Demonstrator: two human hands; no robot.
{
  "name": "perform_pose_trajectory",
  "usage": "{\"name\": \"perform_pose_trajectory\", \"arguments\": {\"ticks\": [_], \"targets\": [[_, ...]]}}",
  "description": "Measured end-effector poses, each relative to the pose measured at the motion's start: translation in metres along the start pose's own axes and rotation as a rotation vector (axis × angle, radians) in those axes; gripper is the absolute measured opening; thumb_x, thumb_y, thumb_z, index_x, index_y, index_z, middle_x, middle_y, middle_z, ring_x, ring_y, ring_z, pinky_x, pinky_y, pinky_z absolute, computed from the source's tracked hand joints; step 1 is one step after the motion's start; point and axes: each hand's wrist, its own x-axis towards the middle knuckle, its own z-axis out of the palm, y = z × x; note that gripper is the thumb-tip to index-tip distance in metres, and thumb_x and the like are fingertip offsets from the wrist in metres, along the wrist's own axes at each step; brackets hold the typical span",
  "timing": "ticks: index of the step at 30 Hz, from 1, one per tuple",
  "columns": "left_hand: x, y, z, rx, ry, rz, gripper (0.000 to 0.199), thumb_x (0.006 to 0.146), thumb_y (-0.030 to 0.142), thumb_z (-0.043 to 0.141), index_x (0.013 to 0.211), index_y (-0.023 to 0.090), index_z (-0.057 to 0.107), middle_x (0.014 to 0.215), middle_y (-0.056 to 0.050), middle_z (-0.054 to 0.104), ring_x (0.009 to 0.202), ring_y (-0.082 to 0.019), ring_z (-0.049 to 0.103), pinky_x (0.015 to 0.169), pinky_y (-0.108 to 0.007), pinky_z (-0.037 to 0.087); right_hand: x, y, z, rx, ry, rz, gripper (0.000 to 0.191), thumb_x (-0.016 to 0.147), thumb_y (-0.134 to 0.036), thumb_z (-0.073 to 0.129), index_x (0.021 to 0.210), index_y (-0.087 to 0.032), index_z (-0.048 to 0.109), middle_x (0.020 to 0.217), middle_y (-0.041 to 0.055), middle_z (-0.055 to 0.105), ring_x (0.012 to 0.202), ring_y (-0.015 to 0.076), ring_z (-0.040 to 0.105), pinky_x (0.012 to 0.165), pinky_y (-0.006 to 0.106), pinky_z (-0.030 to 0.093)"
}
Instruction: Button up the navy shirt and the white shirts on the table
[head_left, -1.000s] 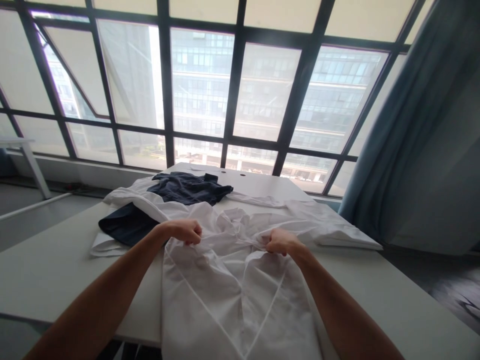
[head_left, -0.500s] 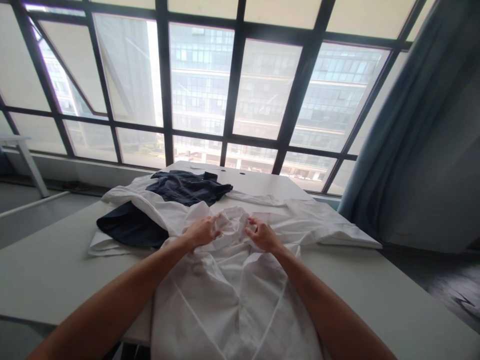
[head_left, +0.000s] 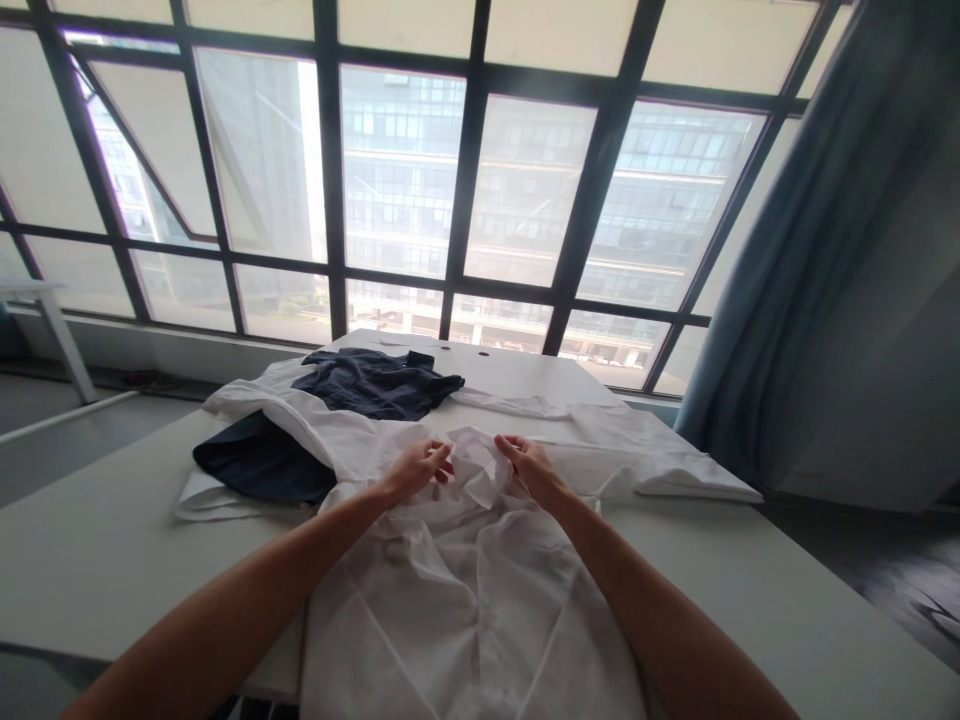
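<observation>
A white shirt (head_left: 480, 600) lies spread over the near table edge, its body toward me and its collar (head_left: 480, 462) raised between my hands. The fingers of my left hand (head_left: 424, 468) are bent together at the collar's left side, and cloth shows at their tips. My right hand (head_left: 529, 465) pinches the collar's right edge between thumb and fingers. Further white cloth (head_left: 637, 445) stretches to the right.
A dark navy garment (head_left: 375, 382) lies crumpled beyond the shirt, and another dark piece (head_left: 262, 458) sits under white cloth at left. The white table (head_left: 112, 540) reaches toward the windows. A blue-grey curtain (head_left: 780, 250) hangs at right.
The collar between my hands has been lifted and turned up. My right hand's fingers have closed on its edge, and my left hand's fingers have drawn together. The view has tilted up slightly.
</observation>
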Motion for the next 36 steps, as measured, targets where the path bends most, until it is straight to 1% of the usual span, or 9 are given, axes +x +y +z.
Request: {"name": "perform_pose_trajectory", "arguments": {"ticks": [6, 10, 14, 20, 26, 28, 32, 34, 36], "targets": [[0.0, 0.001, 0.001, 0.046, -0.085, -0.11, 0.047, 0.076, 0.057, 0.066, 0.087, 0.011, 0.064, 0.065, -0.001, 0.06, 0.058, -0.012, 0.054, 0.053, -0.022, 0.038, -0.017, -0.018, 0.002, -0.091, -0.126, -0.14, 0.048, 0.065, -0.053, 0.078, 0.091, -0.017, 0.06, 0.071, -0.001, 0.065, 0.052, 0.0082, 0.051, 0.048, 0.02, 0.038], [-0.002, 0.006, -0.002, -0.055, -0.041, -0.111, 0.056, 0.065, 0.049, 0.076, 0.106, 0.012, 0.064, 0.079, -0.002, 0.064, 0.065, -0.011, 0.054, 0.058, -0.021, 0.038, -0.026, -0.026, 0.004, -0.115, -0.201, -0.095, 0.056, 0.064, -0.044, 0.081, 0.109, -0.017, 0.061, 0.084, 0.0034, 0.07, 0.061, 0.0116, 0.06, 0.053, 0.022, 0.046], [0.001, 0.009, -0.012, -0.165, -0.07, -0.07, 0.053, 0.057, 0.041, 0.079, 0.1, 0.013, 0.068, 0.083, -0.003, 0.067, 0.067, -0.011, 0.055, 0.061, -0.021, 0.036, -0.023, -0.025, -0.002, -0.121, -0.176, -0.037, 0.055, 0.062, -0.029, 0.079, 0.113, -0.017, 0.061, 0.084, 0.003, 0.071, 0.069, 0.0158, 0.064, 0.062, 0.027, 0.051], [0.008, 0.011, -0.038, 0.072, 0.135, -0.003, 0.035, 0.056, 0.033, 0.071, 0.085, 0.013, 0.071, 0.07, 0.0, 0.064, 0.063, -0.013, 0.052, 0.059, -0.023, 0.034, -0.012, -0.016, -0.02, -0.736, 0.119, -0.196, 0.02, 0.068, -0.016, 0.061, 0.087, -0.016, 0.067, 0.065, 0.0007, 0.064, 0.061, 0.0151, 0.058, 0.057, 0.025, 0.039], [0.006, 0.016, -0.04, 0.647, 0.368, 0.277, 0.011, 0.064, 0.019, 0.064, 0.075, 0.016, 0.065, 0.066, 0.0, 0.058, 0.066, -0.015, 0.052, 0.064, -0.025, 0.039, -0.014, -0.019, -0.015, -1.159, 0.413, -0.261, 0.02, 0.078, -0.017, 0.054, 0.095, -0.019, 0.064, 0.079, 0.0068, 0.07, 0.075, 0.0202, 0.064, 0.062, 0.026, 0.036], [0.004, 0.017, -0.039, 0.599, 0.27, 0.268, 0.013, 0.065, 0.019, 0.064, 0.078, 0.016, 0.064, 0.07, -0.001, 0.06, 0.067, -0.015, 0.054, 0.065, -0.025, 0.041, -0.013, -0.019, -0.016, -1.169, 0.428, -0.241, 0.017, 0.079, -0.018, 0.054, 0.093, -0.019, 0.064, 0.08, 0.0083, 0.07, 0.076, 0.0208, 0.065, 0.063, 0.026, 0.036], [0.0, 0.017, -0.043, 0.342, -0.114, 0.018, 0.02, 0.066, 0.028, 0.065, 0.082, 0.015, 0.061, 0.068, 0.0, 0.062, 0.061, -0.016, 0.059, 0.059, -0.026, 0.046, -0.009, -0.017, -0.022, -0.937, 0.35, -0.127, 0.015, 0.083, -0.029, 0.056, 0.076, -0.018, 0.063, 0.061, 0.0054, 0.066, 0.064, 0.0186, 0.065, 0.06, 0.025, 0.039], [-0.003, 0.019, -0.046, 0.384, -0.074, 0.024, 0.015, 0.067, 0.026, 0.063, 0.078, 0.016, 0.058, 0.063, 0.001, 0.06, 0.058, -0.016, 0.059, 0.057, -0.026, 0.047, -0.008, -0.014, -0.022, -0.768, 0.252, -0.08, 0.029, 0.088, -0.036, 0.051, 0.069, -0.018, 0.063, 0.05, 0.004, 0.061, 0.056, 0.0177, 0.064, 0.058, 0.025, 0.042], [-0.003, 0.022, -0.047, 0.534, 0.154, 0.145, 0.008, 0.068, 0.02, 0.061, 0.074, 0.018, 0.056, 0.062, 0.001, 0.06, 0.06, -0.016, 0.06, 0.06, -0.026, 0.047, -0.007, -0.012, -0.019, -0.616, 0.123, -0.092, 0.038, 0.091, -0.044, 0.046, 0.075, -0.016, 0.066, 0.058, 0.0063, 0.066, 0.059, 0.0187, 0.067, 0.057, 0.025, 0.047]]}}
